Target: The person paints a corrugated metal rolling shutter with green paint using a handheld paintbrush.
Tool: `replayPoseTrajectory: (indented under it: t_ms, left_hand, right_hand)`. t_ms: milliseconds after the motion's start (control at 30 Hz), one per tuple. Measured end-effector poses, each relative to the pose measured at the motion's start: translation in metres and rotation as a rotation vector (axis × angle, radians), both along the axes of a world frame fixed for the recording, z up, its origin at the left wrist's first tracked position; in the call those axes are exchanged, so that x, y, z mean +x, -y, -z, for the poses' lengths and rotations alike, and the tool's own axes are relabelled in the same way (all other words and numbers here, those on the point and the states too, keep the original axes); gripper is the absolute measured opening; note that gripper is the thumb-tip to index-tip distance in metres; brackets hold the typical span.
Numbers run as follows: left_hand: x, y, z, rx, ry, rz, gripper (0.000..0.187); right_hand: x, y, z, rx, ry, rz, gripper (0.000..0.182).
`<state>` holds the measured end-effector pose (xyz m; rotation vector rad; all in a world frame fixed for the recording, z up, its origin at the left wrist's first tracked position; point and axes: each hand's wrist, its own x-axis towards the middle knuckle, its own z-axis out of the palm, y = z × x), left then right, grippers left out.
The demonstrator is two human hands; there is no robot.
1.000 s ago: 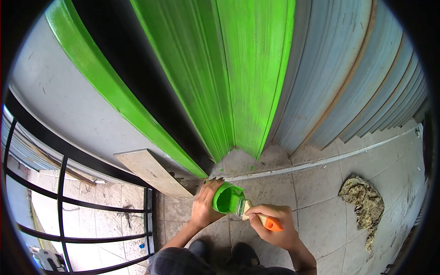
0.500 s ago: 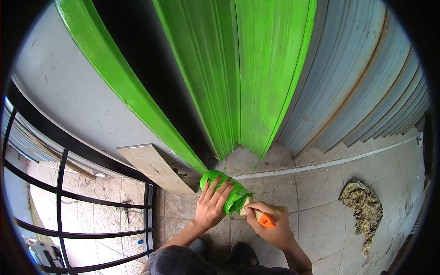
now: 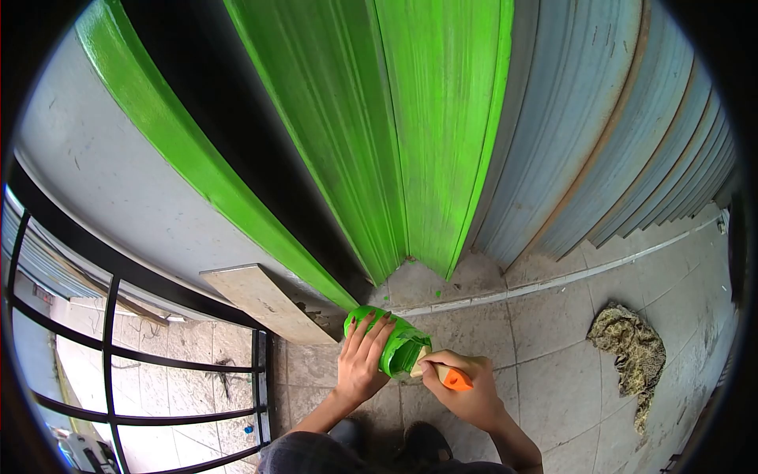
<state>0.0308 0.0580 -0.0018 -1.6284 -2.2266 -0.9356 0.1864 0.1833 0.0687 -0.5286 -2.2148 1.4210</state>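
Note:
My left hand [image 3: 365, 354] is wrapped round a green paint container [image 3: 400, 347], which lies tilted with its open mouth towards my right hand. Green paint coats its walls. In my right hand [image 3: 466, 387] is a paintbrush [image 3: 456, 379] with a pale wooden handle and an orange end. The brush head is at the container's mouth; its bristles are mostly hidden there. Beyond both hands stands a folding metal panel [image 3: 403, 142] covered in streaky green paint. A green-painted post [image 3: 197, 178] runs along its left, its foot close to the container.
Unpainted grey-blue corrugated metal [image 3: 584, 118] continues to the right. A flat board [image 3: 272, 304] leans by the post's foot. A stained rag [image 3: 629, 355] lies on the tiled floor [image 3: 553, 395]. Black bars [image 3: 110, 347] stand at the left. My shoes [image 3: 426, 442] are below.
The container's mouth has turned more into view, showing the inside. The brush stays at the mouth, and the whole view has shifted slightly.

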Motion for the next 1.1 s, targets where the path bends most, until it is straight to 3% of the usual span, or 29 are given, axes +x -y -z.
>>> replayPoseTrajectory:
  t_ms: [133, 233, 267, 367, 467, 567, 700, 900, 1100]
  left_hand:
    - [-0.004, 0.000, 0.006, 0.053, 0.113, -0.022, 0.076]
    - [-0.004, 0.002, 0.006, -0.006, 0.401, -0.077, 0.086]
    - [-0.004, 0.004, 0.004, -0.055, 0.389, -0.088, 0.089]
    - [-0.006, 0.006, 0.002, -0.063, 0.629, -0.086, 0.090]
    - [-0.007, 0.003, 0.006, -0.058, 0.679, -0.048, 0.092]
    - [-0.010, 0.004, 0.005, -0.070, 0.674, -0.046, 0.093]
    - [-0.015, 0.004, 0.003, -0.040, 0.708, -0.045, 0.086]
    - [-0.015, 0.005, -0.013, 0.005, 0.732, 0.006, 0.077]
    - [-0.015, 0.013, -0.009, 0.001, 0.758, 0.003, 0.073]
  right_hand:
    - [0.008, 0.001, 0.009, -0.247, -0.129, 0.007, 0.009]
    - [0.009, -0.002, 0.024, -0.437, -0.185, 0.013, 0.010]
    - [0.009, -0.004, 0.027, -0.484, -0.192, 0.010, 0.011]
    - [0.010, -0.001, 0.035, -0.508, -0.286, 0.025, 0.011]
    - [0.004, 0.000, 0.039, -0.637, -0.376, 0.079, 0.012]
    - [-0.001, -0.005, 0.043, -0.662, -0.381, 0.017, 0.013]
    - [-0.013, -0.015, 0.053, -0.611, -0.597, 0.041, 0.016]
    - [-0.102, -0.059, -0.001, -0.490, -1.026, 0.149, 0.016]
    - [-0.139, -0.057, 0.026, -0.533, -1.054, 0.262, 0.016]
